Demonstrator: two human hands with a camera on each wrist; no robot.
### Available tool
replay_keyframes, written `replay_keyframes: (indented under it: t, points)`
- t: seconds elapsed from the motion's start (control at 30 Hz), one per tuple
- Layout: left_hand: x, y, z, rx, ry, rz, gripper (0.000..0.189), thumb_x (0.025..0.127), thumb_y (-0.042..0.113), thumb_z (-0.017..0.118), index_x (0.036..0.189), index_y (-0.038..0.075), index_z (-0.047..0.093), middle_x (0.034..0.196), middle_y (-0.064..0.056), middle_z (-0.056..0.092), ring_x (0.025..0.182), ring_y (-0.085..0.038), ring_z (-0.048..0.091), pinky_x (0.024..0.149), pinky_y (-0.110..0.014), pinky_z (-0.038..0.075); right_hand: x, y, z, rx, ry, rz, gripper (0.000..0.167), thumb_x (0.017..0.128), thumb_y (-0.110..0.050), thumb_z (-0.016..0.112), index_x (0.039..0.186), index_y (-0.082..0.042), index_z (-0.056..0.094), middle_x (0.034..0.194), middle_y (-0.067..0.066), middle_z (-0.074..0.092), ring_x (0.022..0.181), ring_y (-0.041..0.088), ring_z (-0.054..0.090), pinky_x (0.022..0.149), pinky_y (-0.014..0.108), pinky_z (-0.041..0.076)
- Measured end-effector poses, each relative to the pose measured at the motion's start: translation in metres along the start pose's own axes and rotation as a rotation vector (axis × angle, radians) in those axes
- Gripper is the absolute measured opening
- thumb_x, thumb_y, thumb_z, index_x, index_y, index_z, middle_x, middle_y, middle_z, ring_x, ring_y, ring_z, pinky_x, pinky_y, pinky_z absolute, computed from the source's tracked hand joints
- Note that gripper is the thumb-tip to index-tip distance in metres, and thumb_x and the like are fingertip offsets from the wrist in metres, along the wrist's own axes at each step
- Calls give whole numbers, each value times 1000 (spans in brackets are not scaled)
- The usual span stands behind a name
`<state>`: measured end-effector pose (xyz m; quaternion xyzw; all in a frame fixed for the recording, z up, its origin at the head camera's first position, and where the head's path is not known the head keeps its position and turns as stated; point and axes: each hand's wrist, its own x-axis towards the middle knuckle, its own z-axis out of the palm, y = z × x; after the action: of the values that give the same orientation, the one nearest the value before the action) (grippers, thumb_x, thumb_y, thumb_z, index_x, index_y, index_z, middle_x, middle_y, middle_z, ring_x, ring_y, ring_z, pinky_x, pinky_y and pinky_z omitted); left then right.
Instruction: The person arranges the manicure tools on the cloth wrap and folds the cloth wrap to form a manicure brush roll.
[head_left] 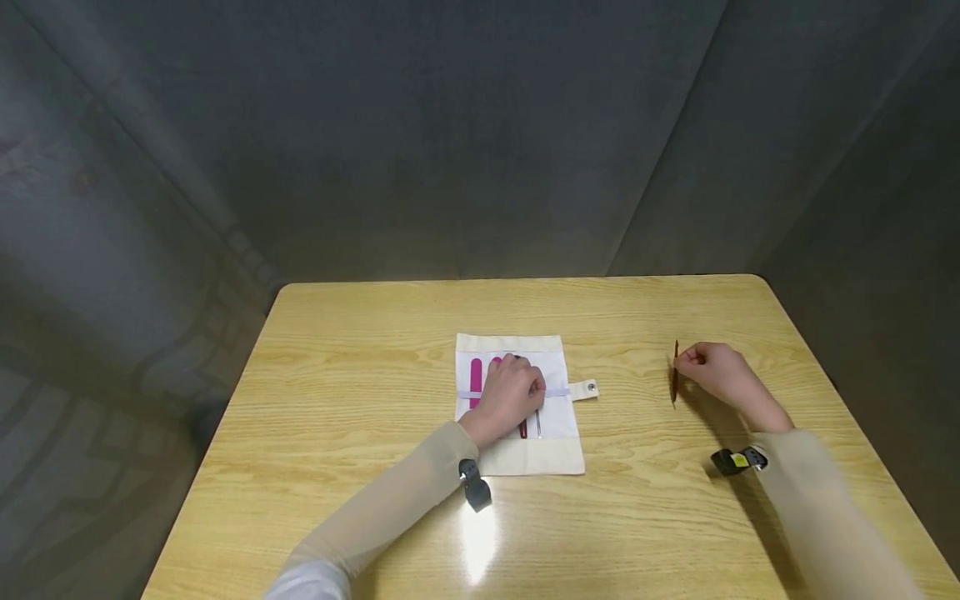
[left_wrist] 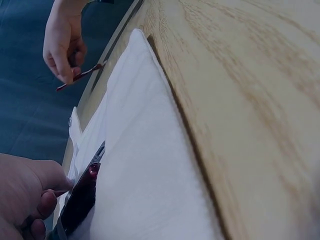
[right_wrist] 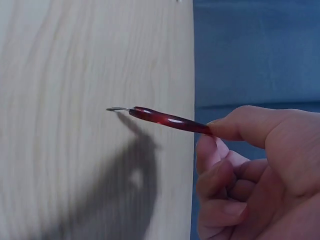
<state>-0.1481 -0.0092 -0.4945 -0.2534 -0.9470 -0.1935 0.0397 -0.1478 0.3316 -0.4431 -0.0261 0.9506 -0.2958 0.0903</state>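
My right hand (head_left: pixel 718 368) pinches a slim tool with a glossy dark red handle (right_wrist: pixel 170 121) and a small thin metal tip (right_wrist: pixel 117 108) between thumb and fingertips. It is held above the right part of the table. Over the opened white cloth case (head_left: pixel 517 458) is my left hand (head_left: pixel 512 392), its fingers curled. Its thumb and finger appear to pinch the lavender elastic band (head_left: pixel 557 392) across the case. Pink flat files (head_left: pixel 476 377), another red-handled tool (head_left: pixel 523 430) and a thin metal tool (head_left: pixel 538 423) lie in the case, partly hidden by the left hand.
A strap with a snap button (head_left: pixel 585 389) sticks out from the case's right side. The case lies on a light wooden table (head_left: pixel 360 367). Dark grey curtains (head_left: pixel 450 150) stand behind the table and along both sides.
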Motion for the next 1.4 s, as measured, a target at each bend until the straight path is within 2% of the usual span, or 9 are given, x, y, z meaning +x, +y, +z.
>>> replay_keyframes:
  t: [0.37,0.53,0.77,1.03,1.4]
  points:
    - [1,-1,0,-1,17,8,5,82,18,72,79,22,72,75,9,54,81,-15,49,80,-38,38,14,-27,9,76,-29,-42,28,99,-21,56,103,7,61,87,10,60,74,22,50,68,37,42]
    - [0,-1,1,-2,16,8,4,82,18,72,80,22,73,76,9,54,81,-15,49,80,-37,38,19,-40,11,112,-14,-67,27,99,-20,57,105,6,61,88,10,59,73,22,50,63,34,42]
    - [0,-1,1,6,11,0,4,83,19,71,80,22,73,76,9,54,81,-15,49,80,-37,37,26,-53,19,213,-27,-69,25,99,-15,56,108,8,56,87,17,63,68,31,62,62,37,50]
    - [-1,-1,0,8,1,-8,5,83,19,71,80,22,72,76,9,54,83,-15,49,81,-37,37,33,-62,31,226,13,-94,21,99,-14,57,107,6,57,83,19,64,66,34,61,55,29,45]
    - [-1,-1,1,0,2,-9,5,83,18,71,79,22,72,75,9,53,83,-15,49,81,-37,38,39,-68,52,277,47,-130,19,98,-13,60,108,2,56,74,9,62,57,19,51,52,29,41]
